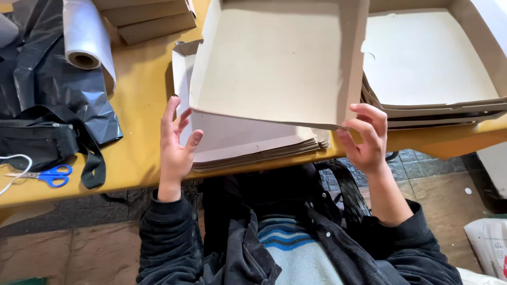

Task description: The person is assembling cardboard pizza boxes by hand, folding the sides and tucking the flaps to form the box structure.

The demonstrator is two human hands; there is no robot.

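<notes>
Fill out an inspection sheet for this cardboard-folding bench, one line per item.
Surface: yellow table, crowded.
Job's things: half-folded cardboard box raised over a stack of flat blanks; finished boxes stacked to the right.
Clutter: black plastic sheet, plastic-film roll, black pouch, blue scissors, cardboard pieces.
Grippers: left hand open against the blank stack; right hand pinching the box's corner.
Cables: white cord near the scissors.
Surroundings: tiled floor, white sack.
</notes>
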